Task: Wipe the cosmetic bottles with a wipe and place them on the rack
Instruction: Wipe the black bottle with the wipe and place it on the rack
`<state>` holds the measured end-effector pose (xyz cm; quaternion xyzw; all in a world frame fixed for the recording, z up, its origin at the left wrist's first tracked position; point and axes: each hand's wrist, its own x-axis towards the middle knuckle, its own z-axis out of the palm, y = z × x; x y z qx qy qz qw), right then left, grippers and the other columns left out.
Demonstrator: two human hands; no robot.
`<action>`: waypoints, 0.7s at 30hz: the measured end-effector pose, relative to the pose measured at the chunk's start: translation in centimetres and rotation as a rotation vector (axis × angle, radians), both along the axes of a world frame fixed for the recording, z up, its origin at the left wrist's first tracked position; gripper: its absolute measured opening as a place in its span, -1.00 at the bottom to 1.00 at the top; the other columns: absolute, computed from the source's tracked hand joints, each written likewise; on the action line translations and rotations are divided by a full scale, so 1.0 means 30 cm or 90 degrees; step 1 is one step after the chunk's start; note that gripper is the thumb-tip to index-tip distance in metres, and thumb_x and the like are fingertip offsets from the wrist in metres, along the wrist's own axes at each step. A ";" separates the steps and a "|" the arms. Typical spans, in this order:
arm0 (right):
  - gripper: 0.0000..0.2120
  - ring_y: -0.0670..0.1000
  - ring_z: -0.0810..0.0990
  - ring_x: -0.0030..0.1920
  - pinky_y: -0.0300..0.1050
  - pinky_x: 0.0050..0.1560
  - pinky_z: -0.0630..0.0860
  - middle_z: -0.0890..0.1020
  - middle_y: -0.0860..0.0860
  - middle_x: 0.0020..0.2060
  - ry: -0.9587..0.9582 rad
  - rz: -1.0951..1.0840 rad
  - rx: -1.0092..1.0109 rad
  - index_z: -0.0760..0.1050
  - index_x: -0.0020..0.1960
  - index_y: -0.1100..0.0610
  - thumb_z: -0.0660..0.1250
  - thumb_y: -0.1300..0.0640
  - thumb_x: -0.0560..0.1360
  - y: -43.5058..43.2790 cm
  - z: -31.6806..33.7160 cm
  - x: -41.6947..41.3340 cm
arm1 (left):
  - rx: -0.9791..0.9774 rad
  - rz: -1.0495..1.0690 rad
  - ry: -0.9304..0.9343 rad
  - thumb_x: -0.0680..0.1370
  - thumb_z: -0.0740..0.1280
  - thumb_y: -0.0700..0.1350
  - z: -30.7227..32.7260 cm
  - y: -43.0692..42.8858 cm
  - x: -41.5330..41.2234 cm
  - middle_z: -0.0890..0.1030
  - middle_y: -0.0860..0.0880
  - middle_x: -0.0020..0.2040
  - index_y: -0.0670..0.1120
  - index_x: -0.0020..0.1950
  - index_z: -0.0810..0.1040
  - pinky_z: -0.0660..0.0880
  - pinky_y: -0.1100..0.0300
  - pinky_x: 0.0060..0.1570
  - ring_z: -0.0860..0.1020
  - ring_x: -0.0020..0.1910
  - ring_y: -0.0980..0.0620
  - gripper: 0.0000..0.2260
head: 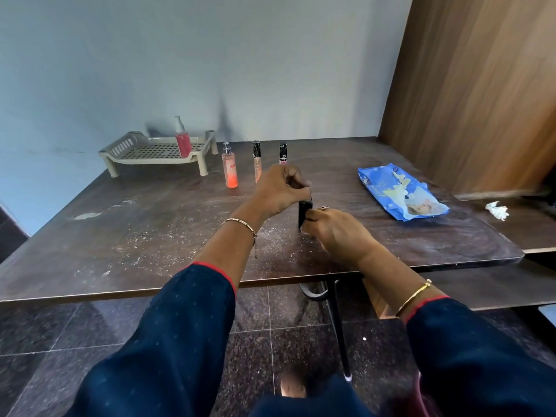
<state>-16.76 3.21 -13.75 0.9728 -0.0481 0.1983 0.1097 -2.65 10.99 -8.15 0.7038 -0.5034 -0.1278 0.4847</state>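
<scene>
The small black bottle [304, 212] stands upright between both hands: left hand [279, 191] pinches its top, right hand [340, 233] grips its base; the beige slotted plastic rack [122, 145] sits far left.

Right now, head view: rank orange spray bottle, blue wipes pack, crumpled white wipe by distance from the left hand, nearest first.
1. Orange spray bottle, just left of the left hand.
2. Blue wipes pack, off to the right.
3. Crumpled white wipe, far right.

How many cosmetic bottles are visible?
5: red bottle on the rack; orange bottle, beige tube and pink tube on the table; black bottle gripped by left hand and right hand. Hands may hide more.
</scene>
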 end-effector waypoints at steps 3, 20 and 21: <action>-0.82 0.21 0.57 -0.24 0.01 -0.40 0.45 0.56 0.10 -0.19 -0.007 -0.046 0.052 0.58 -0.12 0.18 0.33 0.40 0.37 -0.025 0.010 -0.020 | 0.007 -0.029 -0.008 0.33 0.47 -0.26 0.008 0.004 0.008 0.68 -0.10 -0.19 0.01 -0.33 0.56 0.57 -0.07 0.04 0.65 -0.09 -0.11 -0.81; -0.83 -0.14 0.66 -0.21 -0.35 -0.14 0.56 0.68 -0.03 -0.23 -0.431 -0.127 0.716 0.62 -0.21 0.11 0.45 0.37 0.39 0.053 0.054 0.031 | -0.007 -0.039 0.033 0.40 0.47 -0.29 0.021 0.019 0.011 0.68 -0.16 -0.11 -0.29 -0.12 0.63 0.58 0.31 -0.04 0.61 -0.26 0.18 -0.90; -0.83 -0.15 0.65 -0.21 -0.36 -0.15 0.55 0.67 -0.04 -0.24 -0.433 -0.135 0.705 0.62 -0.22 0.11 0.45 0.37 0.39 0.054 0.052 0.035 | -0.008 -0.041 0.035 0.41 0.46 -0.30 0.020 0.019 0.011 0.68 -0.16 -0.11 -0.30 -0.11 0.63 0.57 0.34 -0.07 0.60 -0.29 0.22 -0.90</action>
